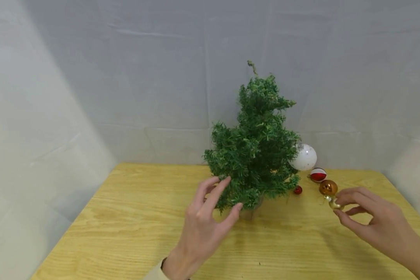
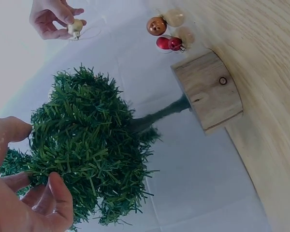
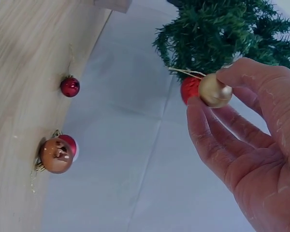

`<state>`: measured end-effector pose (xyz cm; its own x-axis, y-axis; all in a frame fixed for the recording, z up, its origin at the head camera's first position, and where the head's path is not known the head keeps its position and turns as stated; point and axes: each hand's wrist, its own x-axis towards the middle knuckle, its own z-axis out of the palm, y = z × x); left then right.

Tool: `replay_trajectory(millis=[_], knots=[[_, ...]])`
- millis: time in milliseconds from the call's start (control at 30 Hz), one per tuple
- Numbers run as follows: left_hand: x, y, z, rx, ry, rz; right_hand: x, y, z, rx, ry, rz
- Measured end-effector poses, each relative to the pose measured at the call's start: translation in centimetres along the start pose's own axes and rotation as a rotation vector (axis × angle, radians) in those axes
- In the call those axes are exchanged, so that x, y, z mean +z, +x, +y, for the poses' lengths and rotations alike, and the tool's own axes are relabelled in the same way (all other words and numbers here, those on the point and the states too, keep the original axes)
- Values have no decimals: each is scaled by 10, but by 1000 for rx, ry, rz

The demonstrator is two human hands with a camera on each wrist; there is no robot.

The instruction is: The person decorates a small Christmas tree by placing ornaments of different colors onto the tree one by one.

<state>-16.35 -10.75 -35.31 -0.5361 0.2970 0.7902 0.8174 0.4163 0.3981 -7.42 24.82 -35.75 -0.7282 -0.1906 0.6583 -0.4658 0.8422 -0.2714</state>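
My right hand (image 1: 374, 217) pinches a small gold bauble (image 3: 215, 91) between thumb and fingertips, above the right part of the table. A thin gold loop trails from the bauble. The small artificial Christmas tree (image 1: 255, 147) stands upright on a round wooden base (image 2: 208, 89). At its left front, my left hand (image 1: 206, 217) has thumb and fingers spread apart, the fingertips right at the green branches. A large white bauble (image 1: 303, 157) shows at the tree's right edge. Behind the gold bauble, a red ornament (image 3: 189, 88) is partly hidden by it.
Right of the tree on the wooden table (image 1: 126, 217) lie an orange-copper bauble (image 1: 328, 187), a red-and-white bauble (image 1: 318, 174) and a small dark red bauble (image 1: 297, 189). Pale cloth (image 1: 161, 77) hangs behind and beside the table.
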Motion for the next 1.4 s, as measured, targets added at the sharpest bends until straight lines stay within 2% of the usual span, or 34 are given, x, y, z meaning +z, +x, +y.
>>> replay_trajectory(millis=[300, 533, 700, 933, 1200, 1400], knots=[[1, -1, 11, 7, -30, -24, -3, 4, -12, -44, 37, 26], [1, -2, 7, 46, -49, -25, -7, 13, -23, -95, -19, 64], [-1, -2, -3, 131, -3, 0, -8, 17, -28, -117, -29, 81], [-2, -2, -14, 242, 124, 12, -9, 20, -35, -125, 1, 98], [3, 3, -23, 419, 250, 89, -5, 26, -38, -175, 73, 184], [2, 8, -25, 502, 290, 162, -7, 32, -43, -202, 102, 207]])
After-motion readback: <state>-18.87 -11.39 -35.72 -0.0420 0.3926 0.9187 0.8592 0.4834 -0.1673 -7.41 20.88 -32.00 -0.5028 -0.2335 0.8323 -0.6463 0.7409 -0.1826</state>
